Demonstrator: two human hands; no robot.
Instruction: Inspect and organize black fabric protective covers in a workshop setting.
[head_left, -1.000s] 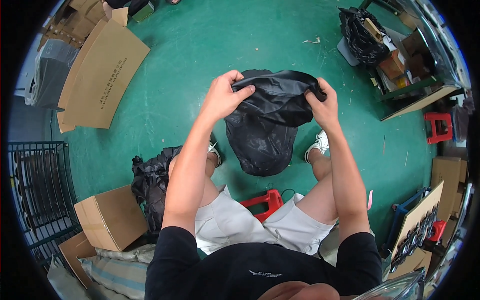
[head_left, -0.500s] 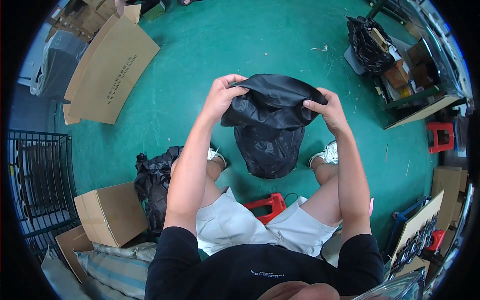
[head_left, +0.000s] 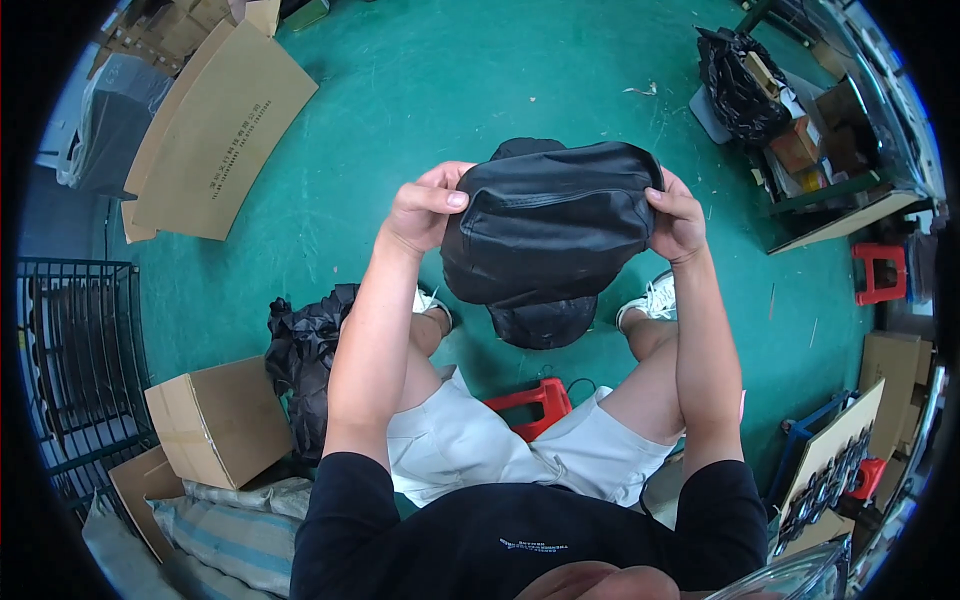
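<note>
In front of me I hold up a soft black fabric cover (head_left: 560, 225), rounded at the corners, with a long seam or zip line across its upper face. My left hand (head_left: 428, 207) grips its left edge, thumb on top. At the right edge my right hand (head_left: 681, 217) pinches it, thumb on the near side and the other fingers behind. Below and partly hidden by it, a black shiny rounded thing (head_left: 543, 324) stands on the floor between my feet; its kind does not show.
Crumpled black material (head_left: 308, 365) and a cardboard box (head_left: 222, 420) lie by my left leg. A red stool (head_left: 537, 407) is between my thighs. A large flat carton (head_left: 225, 140) stands far left; a bin with a black bag (head_left: 735, 85) far right.
Both hands have spread and turned the cover, so a broad face with the seam line now shows. My left hand has moved slightly left and nearer, my right hand slightly right.
</note>
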